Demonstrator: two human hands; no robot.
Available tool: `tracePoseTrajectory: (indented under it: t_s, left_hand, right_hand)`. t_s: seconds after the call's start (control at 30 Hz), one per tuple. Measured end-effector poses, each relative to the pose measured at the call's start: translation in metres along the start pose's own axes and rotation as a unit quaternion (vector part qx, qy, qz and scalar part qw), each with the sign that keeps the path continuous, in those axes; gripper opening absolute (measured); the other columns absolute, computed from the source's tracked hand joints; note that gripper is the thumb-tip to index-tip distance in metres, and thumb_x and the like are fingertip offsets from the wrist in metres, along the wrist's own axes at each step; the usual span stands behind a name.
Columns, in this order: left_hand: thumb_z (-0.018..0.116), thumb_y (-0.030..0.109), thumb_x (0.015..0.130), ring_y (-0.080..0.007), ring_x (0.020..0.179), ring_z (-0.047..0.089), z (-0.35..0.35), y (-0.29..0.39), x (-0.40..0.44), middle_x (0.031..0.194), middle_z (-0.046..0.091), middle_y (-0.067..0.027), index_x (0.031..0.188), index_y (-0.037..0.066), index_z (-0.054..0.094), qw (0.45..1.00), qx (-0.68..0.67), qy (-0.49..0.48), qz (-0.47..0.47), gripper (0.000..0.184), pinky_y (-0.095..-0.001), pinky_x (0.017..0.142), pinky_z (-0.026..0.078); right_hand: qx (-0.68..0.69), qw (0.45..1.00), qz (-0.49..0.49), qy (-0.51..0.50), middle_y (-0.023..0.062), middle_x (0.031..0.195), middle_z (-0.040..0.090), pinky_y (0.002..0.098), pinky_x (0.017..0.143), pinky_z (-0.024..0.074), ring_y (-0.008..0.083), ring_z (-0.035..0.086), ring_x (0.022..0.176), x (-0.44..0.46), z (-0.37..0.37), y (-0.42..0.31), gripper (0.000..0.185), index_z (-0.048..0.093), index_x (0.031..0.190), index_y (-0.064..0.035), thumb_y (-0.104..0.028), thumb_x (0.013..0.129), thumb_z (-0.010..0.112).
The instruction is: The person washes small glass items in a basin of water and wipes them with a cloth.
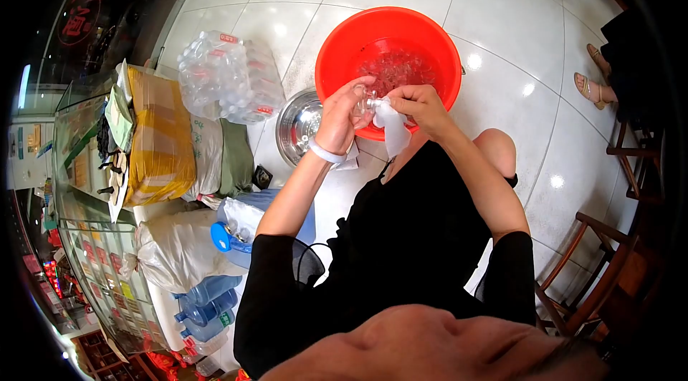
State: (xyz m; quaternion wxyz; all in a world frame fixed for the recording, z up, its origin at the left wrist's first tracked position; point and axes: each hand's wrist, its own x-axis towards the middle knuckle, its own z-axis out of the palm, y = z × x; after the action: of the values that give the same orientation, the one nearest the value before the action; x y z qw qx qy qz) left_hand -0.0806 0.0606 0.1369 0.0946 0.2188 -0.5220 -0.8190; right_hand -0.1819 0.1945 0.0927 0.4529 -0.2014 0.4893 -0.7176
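Observation:
My left hand (pixel 335 120) is closed around a small clear glass vessel (pixel 363 107), holding it tilted on its side over the near rim of a red plastic basin (pixel 335 44). At the vessel's mouth, my right hand (pixel 423 107) pinches a thin white cloth (pixel 395 134), whose loose end hangs down. Whether part of the cloth is inside the glass I cannot tell. Inside the basin lie many small clear pieces (pixel 401 69), apparently glass, in what looks like water. A shiny steel bowl (pixel 294 130) stands left of the basin, partly hidden by my left hand and forearm.
Shrink-wrapped clear bottles (pixel 229 76) lie on the tiled floor at left. Nearer are a taped carton (pixel 161 141), white sacks (pixel 175 248), a large blue water container (pixel 290 213) and several blue bottles (pixel 208 306). Wooden chairs (pixel 588 273) and another person's sandalled feet (pixel 598 87) are at right.

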Motion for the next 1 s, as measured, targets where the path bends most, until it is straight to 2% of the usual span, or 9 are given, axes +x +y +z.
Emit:
tracePoseTrajectory:
  t_s: [0.1,0.17,0.3,0.4,0.47,0.7,0.77,0.87,1.0]
  left_hand:
    - [0.043,0.028,0.087,-0.0077,0.047,0.035,-0.01,-0.001,0.006,0.076,0.051,-0.0028,0.105,-0.002,0.049,0.997,0.003,-0.062,-0.044,0.035,-0.0177,0.04,0.023]
    - [0.045,0.023,0.086,-0.008,0.046,0.034,-0.006,0.004,0.005,0.07,0.045,-0.0005,0.101,0.001,0.051,0.991,-0.031,-0.028,-0.129,0.028,-0.0186,0.039,0.023]
    - [0.044,0.024,0.087,-0.0081,0.046,0.033,-0.01,-0.004,0.008,0.068,0.045,-0.0008,0.099,0.001,0.05,0.989,-0.054,-0.012,-0.14,0.027,-0.0187,0.038,0.022]
    - [0.041,0.025,0.089,-0.0076,0.049,0.038,-0.01,-0.009,0.007,0.077,0.052,-0.0028,0.105,0.001,0.049,0.992,-0.077,-0.068,-0.07,0.03,-0.0179,0.04,0.026]
    - [0.043,0.022,0.089,-0.0084,0.06,0.046,0.008,-0.003,0.001,0.085,0.052,-0.0027,0.11,0.002,0.047,0.998,-0.055,0.023,-0.026,0.03,-0.0188,0.047,0.033]
    - [0.044,0.022,0.088,-0.0088,0.065,0.047,-0.002,-0.005,0.003,0.084,0.053,-0.0029,0.112,0.001,0.046,0.997,-0.076,-0.031,0.002,0.031,-0.0206,0.051,0.036]
    - [0.043,0.023,0.088,-0.0082,0.057,0.044,-0.002,-0.001,0.003,0.08,0.054,-0.0034,0.108,0.0,0.048,0.997,-0.065,-0.019,-0.022,0.031,-0.0195,0.046,0.033]
    - [0.043,0.024,0.088,-0.0076,0.051,0.04,0.0,0.002,0.003,0.075,0.053,-0.0034,0.104,-0.001,0.05,0.997,-0.047,0.008,-0.067,0.031,-0.0187,0.041,0.028]
    - [0.042,0.025,0.089,-0.0072,0.049,0.038,-0.008,-0.003,0.004,0.077,0.054,-0.0033,0.101,-0.001,0.05,0.994,-0.062,-0.004,-0.095,0.03,-0.0184,0.038,0.024]
  right_hand:
    - [-0.134,0.988,-0.082,-0.016,0.0035,0.072,0.06,0.0253,0.056,0.0436,0.0105,0.056,0.066,0.0,-0.004,0.003,0.013,0.062,0.083,0.0008,-0.01,0.078,0.057]
    - [-0.324,0.909,-0.26,-0.028,0.0055,0.071,0.06,0.0252,0.058,0.0435,0.0112,0.056,0.065,0.002,-0.006,0.005,0.011,0.061,0.081,0.0006,-0.009,0.077,0.056]
    - [-0.375,0.86,-0.345,0.0,0.0082,0.071,0.06,0.0252,0.058,0.0435,0.0116,0.056,0.065,0.005,-0.005,0.014,0.011,0.06,0.082,0.001,-0.007,0.077,0.054]
    - [-0.207,0.956,-0.202,0.041,0.0064,0.072,0.06,0.0256,0.055,0.0435,0.0115,0.056,0.065,0.0,0.004,0.014,0.013,0.061,0.084,0.0016,-0.008,0.078,0.054]
    - [0.043,0.996,-0.029,0.068,0.0043,0.074,0.06,0.0228,0.053,0.0423,0.0101,0.055,0.063,-0.002,0.009,0.01,0.016,0.061,0.087,0.0021,-0.009,0.081,0.053]
    - [0.155,0.985,0.047,0.058,0.002,0.073,0.059,0.0174,0.051,0.0389,0.0052,0.051,0.058,0.003,0.006,0.016,0.018,0.061,0.091,0.0008,-0.012,0.082,0.054]
    - [-0.053,0.998,0.0,0.026,0.0009,0.072,0.058,0.0191,0.051,0.0391,0.0055,0.05,0.059,-0.002,0.003,0.004,0.015,0.062,0.088,0.0003,-0.011,0.081,0.054]
    - [-0.161,0.965,-0.205,-0.013,0.0002,0.069,0.057,0.0211,0.051,0.0385,0.0059,0.049,0.058,0.004,-0.001,0.014,0.013,0.061,0.085,0.0007,-0.009,0.079,0.055]
    - [-0.303,0.901,-0.31,-0.011,0.0009,0.068,0.056,0.0223,0.052,0.0388,0.0057,0.049,0.06,0.004,-0.003,0.014,0.012,0.059,0.083,0.002,-0.008,0.078,0.056]
